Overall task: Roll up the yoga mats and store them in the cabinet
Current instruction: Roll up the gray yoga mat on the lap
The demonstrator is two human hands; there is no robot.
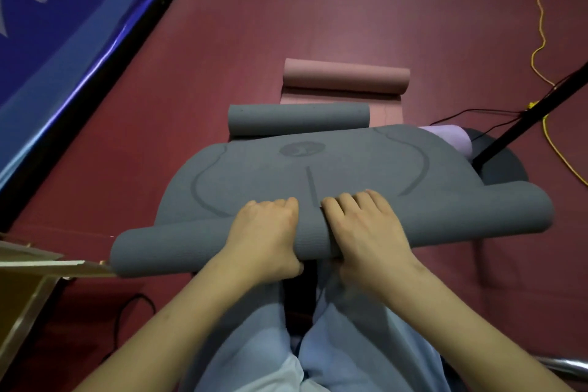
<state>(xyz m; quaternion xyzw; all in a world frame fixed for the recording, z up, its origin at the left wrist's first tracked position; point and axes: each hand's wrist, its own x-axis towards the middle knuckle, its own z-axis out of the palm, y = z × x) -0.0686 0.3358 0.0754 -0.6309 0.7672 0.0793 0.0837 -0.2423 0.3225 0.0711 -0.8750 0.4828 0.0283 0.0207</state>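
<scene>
Both hands sit side by side on the rolled near end of a grey mat (334,169), which lies across the red floor (350,9) in front of the person's knees. The left hand (264,232) curls over the roll, fingers on top and thumb tucked under the near side, gripping it. The right hand (366,226) does the same just to the right, fingers bent over the top of the roll and pressed into it. The 2 hands are near each other at the middle of the roll, not touching. The roll runs from lower left to upper right, and its left end lies just beside a cardboard box (28,280). The unrolled part of the mat stretches away from the hands and shows curved lines and a round logo.

Beyond its far edge lies a second grey mat (299,119), mostly rolled, with a short flap loose. Behind that is a pink mat (345,76), also partly rolled, its flat part reaching toward the grey ones. A purple roll (451,137) pokes out from under the right far corner of the big mat, beside a dark round base (506,165) with a black pole (541,111). A yellow cord (541,25) and black cables trail on the floor at right. A blue banner (63,25) runs along the left.
</scene>
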